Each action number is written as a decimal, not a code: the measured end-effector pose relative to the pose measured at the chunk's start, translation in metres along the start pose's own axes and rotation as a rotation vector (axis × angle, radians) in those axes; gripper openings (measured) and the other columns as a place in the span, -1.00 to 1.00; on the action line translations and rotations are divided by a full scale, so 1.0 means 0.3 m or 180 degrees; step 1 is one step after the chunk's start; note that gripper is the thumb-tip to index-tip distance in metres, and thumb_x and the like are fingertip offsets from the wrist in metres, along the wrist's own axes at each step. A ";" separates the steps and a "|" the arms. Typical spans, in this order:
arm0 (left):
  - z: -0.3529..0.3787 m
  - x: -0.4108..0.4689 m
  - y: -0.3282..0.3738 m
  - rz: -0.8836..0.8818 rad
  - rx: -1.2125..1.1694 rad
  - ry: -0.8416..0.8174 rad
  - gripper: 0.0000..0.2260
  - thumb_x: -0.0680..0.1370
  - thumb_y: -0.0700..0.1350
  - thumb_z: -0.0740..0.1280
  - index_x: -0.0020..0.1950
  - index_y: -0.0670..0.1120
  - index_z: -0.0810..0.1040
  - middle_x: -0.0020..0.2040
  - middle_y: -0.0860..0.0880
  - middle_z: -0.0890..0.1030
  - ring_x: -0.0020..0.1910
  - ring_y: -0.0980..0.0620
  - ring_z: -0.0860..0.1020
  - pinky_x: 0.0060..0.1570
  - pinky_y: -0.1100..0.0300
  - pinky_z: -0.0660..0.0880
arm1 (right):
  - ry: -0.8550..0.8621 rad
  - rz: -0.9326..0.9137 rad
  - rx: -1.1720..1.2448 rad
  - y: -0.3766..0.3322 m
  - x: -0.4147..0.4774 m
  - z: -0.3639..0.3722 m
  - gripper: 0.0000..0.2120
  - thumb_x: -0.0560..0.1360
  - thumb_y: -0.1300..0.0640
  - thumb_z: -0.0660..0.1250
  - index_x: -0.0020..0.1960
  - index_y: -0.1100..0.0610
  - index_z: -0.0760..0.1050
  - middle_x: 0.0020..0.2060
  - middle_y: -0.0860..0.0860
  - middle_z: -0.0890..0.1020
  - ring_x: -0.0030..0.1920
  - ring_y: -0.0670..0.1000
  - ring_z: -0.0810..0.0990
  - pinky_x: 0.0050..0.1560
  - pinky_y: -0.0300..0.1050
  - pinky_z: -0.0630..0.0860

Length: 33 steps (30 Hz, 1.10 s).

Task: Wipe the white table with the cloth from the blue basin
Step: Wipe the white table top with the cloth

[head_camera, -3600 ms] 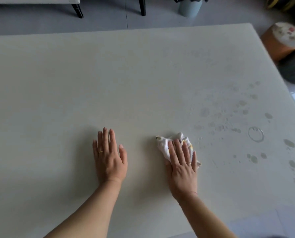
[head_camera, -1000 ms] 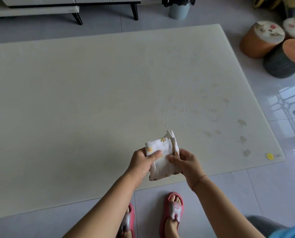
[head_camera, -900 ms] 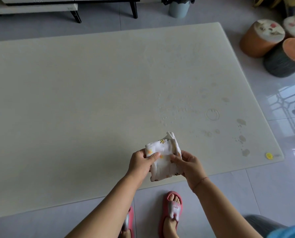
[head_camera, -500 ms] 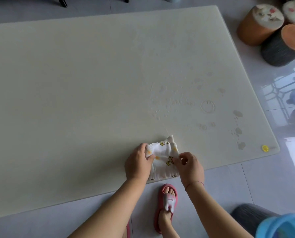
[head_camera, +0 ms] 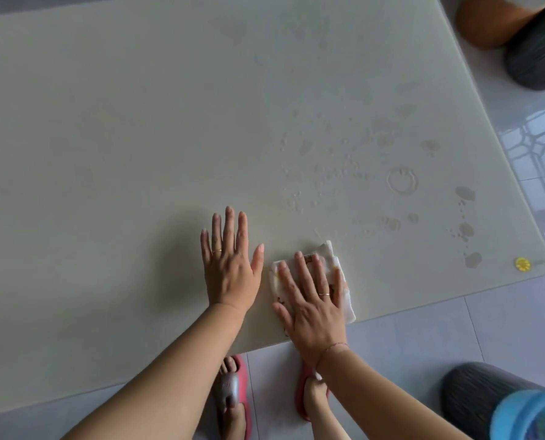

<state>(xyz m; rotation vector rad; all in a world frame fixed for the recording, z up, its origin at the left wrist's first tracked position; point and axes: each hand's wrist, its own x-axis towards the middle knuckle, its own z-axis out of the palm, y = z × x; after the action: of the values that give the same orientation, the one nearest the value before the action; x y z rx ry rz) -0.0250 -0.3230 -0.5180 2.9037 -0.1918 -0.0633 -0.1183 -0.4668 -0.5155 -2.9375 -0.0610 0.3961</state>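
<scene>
head view: right hand [head_camera: 312, 300] presses cloth [head_camera: 344, 290] flat on table [head_camera: 106, 154].

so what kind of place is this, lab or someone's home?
Most likely a home living room, not a lab: a low white table stands on a glossy tiled floor, round stools sit beside it, and the person wears pink slippers.

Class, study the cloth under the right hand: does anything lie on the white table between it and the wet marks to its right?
Nothing visible does. The cloth, pressed flat by the right hand, has bare white table between it and the ring mark and droplets. The left hand rests on its other side.
</scene>
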 end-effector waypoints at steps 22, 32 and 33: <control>0.042 0.096 -0.048 -0.0358 0.0111 -0.0124 -0.40 0.53 0.11 0.04 0.52 -0.13 0.20 0.53 -0.14 0.18 0.51 -0.15 0.15 0.46 -0.11 0.05 | 0.0180 -0.0589 -0.0389 0.275 0.097 -0.052 -0.42 0.52 -0.25 0.05 0.50 -0.12 0.12 0.49 -0.03 0.14 0.50 0.10 0.14 0.41 0.32 -0.02; 0.042 0.097 -0.045 -0.0378 0.0107 -0.0045 -0.42 0.52 0.08 0.08 0.50 -0.13 0.25 0.52 -0.15 0.21 0.50 -0.15 0.19 0.45 -0.11 0.11 | 0.0197 -0.0973 -0.0166 0.068 0.149 -0.016 -0.43 0.53 -0.18 0.08 0.51 -0.11 0.11 0.50 -0.03 0.19 0.51 0.10 0.12 0.37 0.39 0.02; 0.040 0.096 -0.046 -0.0388 0.0101 -0.0039 -0.43 0.52 0.07 0.08 0.50 -0.13 0.25 0.52 -0.15 0.22 0.50 -0.15 0.19 0.45 -0.11 0.12 | 0.0178 -0.1263 -0.0248 0.119 0.178 -0.031 -0.44 0.53 -0.18 0.08 0.51 -0.12 0.11 0.49 -0.03 0.22 0.50 0.10 0.14 0.37 0.37 0.05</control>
<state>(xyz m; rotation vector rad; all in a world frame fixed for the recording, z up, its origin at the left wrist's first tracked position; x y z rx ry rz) 0.0045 -0.3164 -0.5337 2.9444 -0.0178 -0.0996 -0.0638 -0.5002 -0.5270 -2.9085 -0.6514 0.2540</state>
